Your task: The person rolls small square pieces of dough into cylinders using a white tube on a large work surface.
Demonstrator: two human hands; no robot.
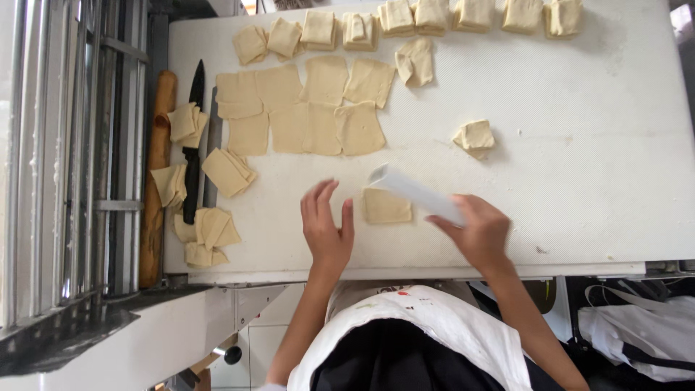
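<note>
Counter [579,181]: big, white and dusted with flour, so dough does not stick.
Flat dough squares [308,108]: laid side by side in the middle.
Folded dough pieces [434,16]: lined up along the far edge.
Right hand [481,232]: fingers clamped on a white scraper [416,192], its tip over one dough square [386,207].
Left hand [326,228]: fingers apart, holding nothing, just beside that square.

One possible package, no labels, signs or screens

A white plastic bag [637,337] with a dark strap lies low at the right, under the table edge; it is crumpled and soft in shape.
</note>
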